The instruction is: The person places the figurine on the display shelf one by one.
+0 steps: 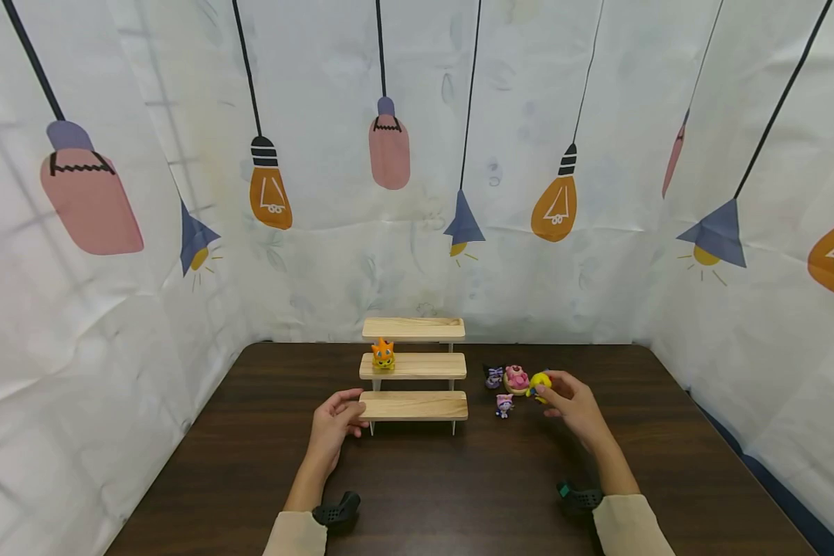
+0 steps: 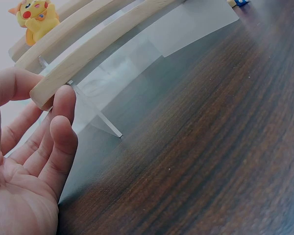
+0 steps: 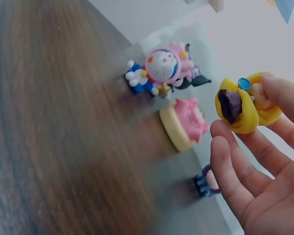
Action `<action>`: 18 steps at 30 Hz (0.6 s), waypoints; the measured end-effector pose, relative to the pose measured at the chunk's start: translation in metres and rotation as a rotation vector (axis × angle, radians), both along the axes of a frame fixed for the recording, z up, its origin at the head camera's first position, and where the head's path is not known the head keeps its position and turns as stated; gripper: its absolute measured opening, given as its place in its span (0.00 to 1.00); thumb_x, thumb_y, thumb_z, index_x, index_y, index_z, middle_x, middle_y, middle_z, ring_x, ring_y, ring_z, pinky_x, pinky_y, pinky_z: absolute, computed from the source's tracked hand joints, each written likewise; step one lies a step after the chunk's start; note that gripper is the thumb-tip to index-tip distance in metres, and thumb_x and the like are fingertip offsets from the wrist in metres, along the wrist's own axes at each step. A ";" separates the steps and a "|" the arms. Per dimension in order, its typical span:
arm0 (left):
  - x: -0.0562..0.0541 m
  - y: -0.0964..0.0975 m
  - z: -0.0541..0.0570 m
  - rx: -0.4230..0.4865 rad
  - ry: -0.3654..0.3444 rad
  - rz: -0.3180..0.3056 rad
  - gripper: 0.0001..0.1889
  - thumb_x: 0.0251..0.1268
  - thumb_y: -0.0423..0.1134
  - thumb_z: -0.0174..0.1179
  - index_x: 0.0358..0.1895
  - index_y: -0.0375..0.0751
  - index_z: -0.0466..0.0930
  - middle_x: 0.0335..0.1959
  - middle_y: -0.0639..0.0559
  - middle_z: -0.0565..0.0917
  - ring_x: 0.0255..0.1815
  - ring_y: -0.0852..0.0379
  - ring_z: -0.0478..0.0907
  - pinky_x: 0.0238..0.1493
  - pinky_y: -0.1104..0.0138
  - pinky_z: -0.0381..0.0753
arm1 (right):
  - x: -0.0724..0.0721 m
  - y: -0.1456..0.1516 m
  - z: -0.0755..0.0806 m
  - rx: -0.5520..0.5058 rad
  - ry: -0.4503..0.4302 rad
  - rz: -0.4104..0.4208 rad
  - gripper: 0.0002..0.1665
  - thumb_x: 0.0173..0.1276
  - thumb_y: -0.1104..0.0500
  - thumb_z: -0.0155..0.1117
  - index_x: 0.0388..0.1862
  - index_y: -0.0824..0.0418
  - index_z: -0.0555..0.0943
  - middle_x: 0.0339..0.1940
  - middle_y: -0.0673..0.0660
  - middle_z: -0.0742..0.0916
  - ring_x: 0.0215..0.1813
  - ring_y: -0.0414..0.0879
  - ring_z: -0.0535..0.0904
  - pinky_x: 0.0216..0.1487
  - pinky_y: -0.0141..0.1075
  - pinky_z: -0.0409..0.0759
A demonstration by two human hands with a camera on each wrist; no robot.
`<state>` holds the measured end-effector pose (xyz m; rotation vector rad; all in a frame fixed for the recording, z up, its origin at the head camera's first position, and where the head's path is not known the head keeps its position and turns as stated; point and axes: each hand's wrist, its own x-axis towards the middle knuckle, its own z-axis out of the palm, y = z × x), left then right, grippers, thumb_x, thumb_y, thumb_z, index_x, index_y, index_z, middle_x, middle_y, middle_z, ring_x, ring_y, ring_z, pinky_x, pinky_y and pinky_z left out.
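My left hand [image 1: 332, 426] pinches the left end of the lowest shelf of a three-tier wooden display stand [image 1: 417, 405], thumb on one face and fingertips at the underside. On the middle shelf's left end sits a yellow figurine with an orange top [image 1: 383, 354]. To the right of the stand, my right hand [image 1: 578, 409] holds a yellow figurine [image 3: 242, 110] with a dark purple part between thumb and fingers. Close by it stand a pink figurine in a beige base [image 3: 181, 125], a blue-and-white figurine with a pink hood [image 3: 161, 68] and a dark figurine [image 1: 493, 376].
The stand has thin clear legs [image 2: 100, 113] on the dark wooden table [image 1: 417, 494]. White cloth [image 1: 417, 270] printed with lamps hangs behind the table and along both sides. Each wrist wears a dark band [image 1: 337, 510].
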<state>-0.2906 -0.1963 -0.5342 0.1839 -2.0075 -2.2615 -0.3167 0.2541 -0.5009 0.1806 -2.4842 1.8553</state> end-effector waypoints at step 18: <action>0.002 0.001 0.002 0.003 -0.003 -0.003 0.19 0.69 0.32 0.64 0.61 0.31 0.77 0.35 0.52 0.88 0.25 0.57 0.84 0.25 0.68 0.81 | 0.006 -0.022 0.024 0.023 0.143 0.065 0.25 0.74 0.53 0.67 0.64 0.63 0.77 0.59 0.70 0.82 0.48 0.51 0.86 0.45 0.43 0.89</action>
